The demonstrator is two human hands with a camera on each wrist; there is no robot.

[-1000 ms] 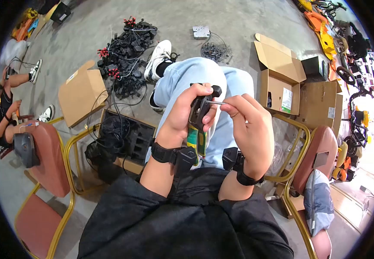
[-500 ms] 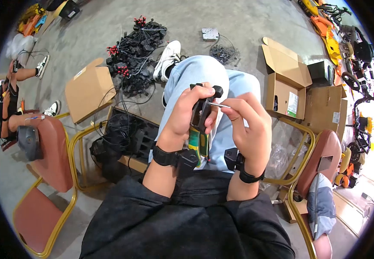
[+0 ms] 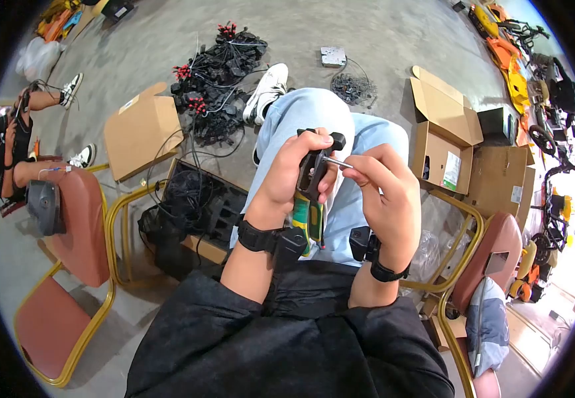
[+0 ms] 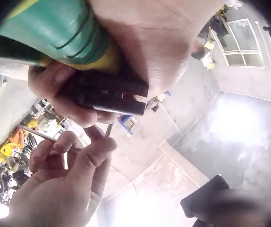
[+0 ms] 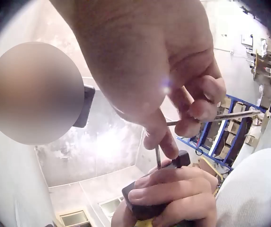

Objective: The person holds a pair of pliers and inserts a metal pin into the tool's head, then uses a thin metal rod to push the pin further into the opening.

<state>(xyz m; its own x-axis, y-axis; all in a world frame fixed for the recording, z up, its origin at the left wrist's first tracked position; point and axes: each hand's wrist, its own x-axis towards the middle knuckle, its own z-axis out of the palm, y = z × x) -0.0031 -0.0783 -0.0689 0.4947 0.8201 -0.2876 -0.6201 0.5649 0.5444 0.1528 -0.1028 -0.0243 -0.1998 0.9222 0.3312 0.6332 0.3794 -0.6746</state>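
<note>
Risk: hex key point(image 3: 338, 162), pinched by right hand point(image 3: 388, 199), had its tip in black clamp point(image 3: 312, 167) w/ green grip point(image 3: 307, 219), which left hand point(image 3: 286, 178) clenched above lap point(image 3: 314, 109). Angled torque could've popped key out & jabbed that hand.

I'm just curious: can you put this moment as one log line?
left hand grips black part with green-yellow body | right hand pinches thin bent metal key | key tip meets part

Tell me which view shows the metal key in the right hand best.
Right wrist: the metal key shows nearly whole, bend included, pinched by the right hand, short end at the black part. Head view shows only a short stretch; left wrist shows it thin, partly behind fingers.
</note>
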